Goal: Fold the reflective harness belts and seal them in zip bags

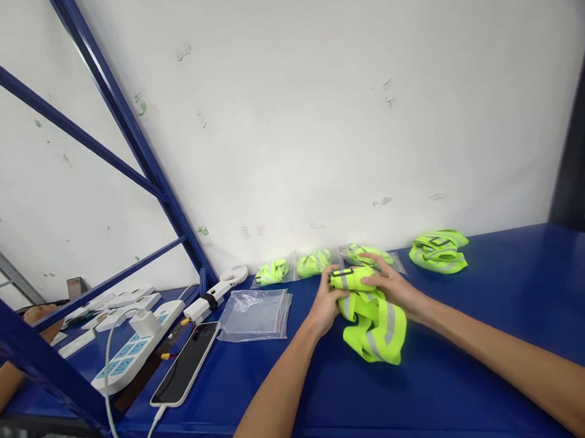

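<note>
Between my two hands is a neon-yellow reflective strap (375,333) with silver stripes and a black buckle. Its upper part is bunched or rolled, while loose loops hang down toward the blue tabletop. My left hand (327,301) grips the roll from the left side, thumb in front. On the right, my right hand (390,282) has its fingers closed over the other end of the roll. Just behind my hands lies a bagged yellow strap (365,250), partly hidden by them.
Two more bagged straps (272,272) lie along the wall. An unbagged strap bundle (439,251) sits at right. Clear zip bags (256,313), a charging phone (187,363), a small fan (234,275) and a power strip (136,347) are left. Beyond the blue frame (131,130), another person's arm (13,382) shows.
</note>
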### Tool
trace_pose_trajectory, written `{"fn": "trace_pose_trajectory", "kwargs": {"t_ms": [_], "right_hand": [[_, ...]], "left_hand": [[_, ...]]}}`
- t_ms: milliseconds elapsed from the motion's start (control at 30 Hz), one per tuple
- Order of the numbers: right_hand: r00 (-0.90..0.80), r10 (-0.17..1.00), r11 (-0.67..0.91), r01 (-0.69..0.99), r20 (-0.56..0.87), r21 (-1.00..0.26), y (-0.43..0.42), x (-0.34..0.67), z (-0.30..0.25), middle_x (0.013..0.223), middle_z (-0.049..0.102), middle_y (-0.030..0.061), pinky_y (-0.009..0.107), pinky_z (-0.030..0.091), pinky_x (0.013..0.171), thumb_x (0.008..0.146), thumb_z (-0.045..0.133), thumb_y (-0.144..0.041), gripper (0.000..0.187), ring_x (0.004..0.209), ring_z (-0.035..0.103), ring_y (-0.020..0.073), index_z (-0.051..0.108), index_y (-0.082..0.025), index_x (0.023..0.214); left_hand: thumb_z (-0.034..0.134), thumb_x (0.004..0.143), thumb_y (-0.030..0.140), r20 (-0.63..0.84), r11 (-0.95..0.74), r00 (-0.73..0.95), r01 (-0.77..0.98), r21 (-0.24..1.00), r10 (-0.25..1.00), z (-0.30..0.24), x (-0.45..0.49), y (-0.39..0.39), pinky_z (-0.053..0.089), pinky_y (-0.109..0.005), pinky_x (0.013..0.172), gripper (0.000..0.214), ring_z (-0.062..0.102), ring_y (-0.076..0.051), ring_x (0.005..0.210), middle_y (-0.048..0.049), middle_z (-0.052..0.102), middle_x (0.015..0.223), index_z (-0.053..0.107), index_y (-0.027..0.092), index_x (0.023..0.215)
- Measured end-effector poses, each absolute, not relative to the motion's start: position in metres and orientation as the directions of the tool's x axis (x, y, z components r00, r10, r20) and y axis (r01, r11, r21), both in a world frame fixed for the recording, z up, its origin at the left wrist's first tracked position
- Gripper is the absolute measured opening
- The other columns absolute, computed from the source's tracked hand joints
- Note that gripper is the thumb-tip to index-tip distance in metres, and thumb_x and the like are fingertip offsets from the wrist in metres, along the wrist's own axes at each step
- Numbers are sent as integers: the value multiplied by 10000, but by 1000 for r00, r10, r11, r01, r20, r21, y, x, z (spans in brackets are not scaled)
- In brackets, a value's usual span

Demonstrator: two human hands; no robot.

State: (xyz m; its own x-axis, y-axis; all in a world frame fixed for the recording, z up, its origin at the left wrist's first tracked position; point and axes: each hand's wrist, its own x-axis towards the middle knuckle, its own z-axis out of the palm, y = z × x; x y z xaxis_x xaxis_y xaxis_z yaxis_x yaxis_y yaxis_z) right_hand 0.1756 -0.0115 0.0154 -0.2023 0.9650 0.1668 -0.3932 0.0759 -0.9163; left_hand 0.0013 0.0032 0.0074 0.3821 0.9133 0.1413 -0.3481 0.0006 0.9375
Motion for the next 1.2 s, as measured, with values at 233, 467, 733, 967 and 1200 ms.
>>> {"fn": "trace_pose_trajectory", "kwargs": {"t_ms": [233,467,733,967,1200], "right_hand": [[-154,970,117,-382,188,-917,-16,175,24,1246,577,54,379,537,784,567,749,-132,770,979,651,269,445,-349,1241],[-135,964,148,-437,227,-887,-21,164,30,1250,568,51,347,542,758,536,749,-90,799,931,658,240,447,-343,1231],[-133,961,176,-391,244,-904,-18,169,31,1461,422,83,320,565,680,551,740,-62,1156,932,668,238,135,-437,1462],[-195,980,-120,-398,-43,-909,-11,174,19,1124,700,87,351,587,633,559,657,-4,981,762,719,254,318,-278,1437],[-282,957,-210,-539,-61,-816,-17,163,13,881,755,42,348,571,720,671,590,-40,388,757,715,231,627,-210,1019]], "left_hand": [[697,735,472,3,210,475,-394,895,880,17,1,-3,522,-352,703,888,634,-239,953,-84,529,1287,134,419,1419],[646,761,524,-51,281,552,-341,897,832,9,-6,7,521,-380,736,606,649,-249,902,-122,623,1137,476,223,1259],[760,683,354,81,164,463,-464,871,882,7,3,4,540,-353,704,503,651,-234,860,-99,655,1049,545,184,1105],[849,579,278,153,-17,384,-335,942,911,7,-1,6,514,-227,546,762,633,-154,757,-33,618,1010,418,244,1206],[823,590,218,286,-172,293,-360,917,912,6,3,11,507,-243,668,707,617,-164,865,-27,612,1023,427,226,1175]]}}
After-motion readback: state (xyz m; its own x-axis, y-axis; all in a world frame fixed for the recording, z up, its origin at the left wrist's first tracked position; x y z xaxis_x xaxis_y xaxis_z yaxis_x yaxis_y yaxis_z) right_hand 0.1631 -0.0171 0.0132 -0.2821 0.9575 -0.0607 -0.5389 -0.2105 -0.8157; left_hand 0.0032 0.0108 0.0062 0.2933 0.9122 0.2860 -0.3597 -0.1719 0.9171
